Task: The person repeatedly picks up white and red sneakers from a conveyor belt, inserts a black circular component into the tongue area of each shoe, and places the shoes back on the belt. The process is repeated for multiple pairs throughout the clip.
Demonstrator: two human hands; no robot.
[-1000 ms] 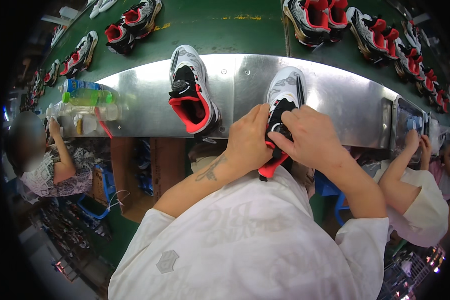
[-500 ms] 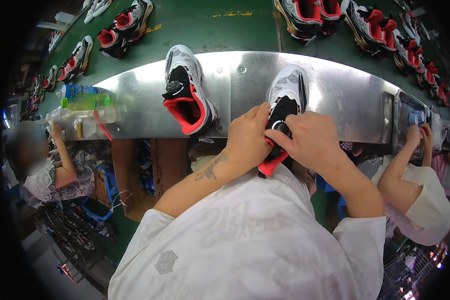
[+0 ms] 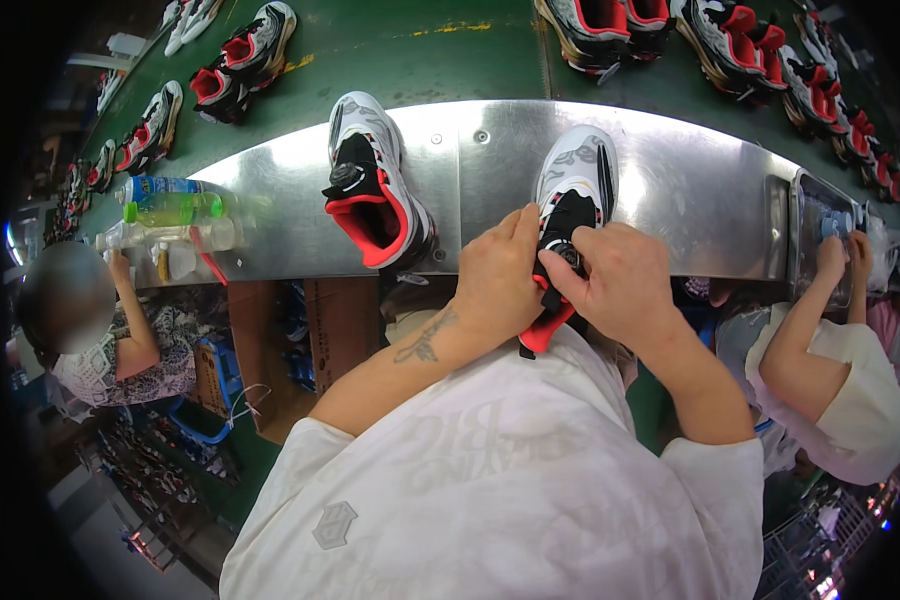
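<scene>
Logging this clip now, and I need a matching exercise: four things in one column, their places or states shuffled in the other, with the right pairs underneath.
Things:
1. left hand
2. right hand
3. unheld shoe
4. green bottle

Places or states:
A. among other bottles, toward the left
B. thumb and fingers at the dial
C. on the metal counter, toe pointing away from the person
D. against the left side of the held shoe

Pairs: 1-D, 2-B, 3-C, 4-A

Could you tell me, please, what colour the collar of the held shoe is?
The collar of the held shoe is red, best seen in the head view.
</scene>
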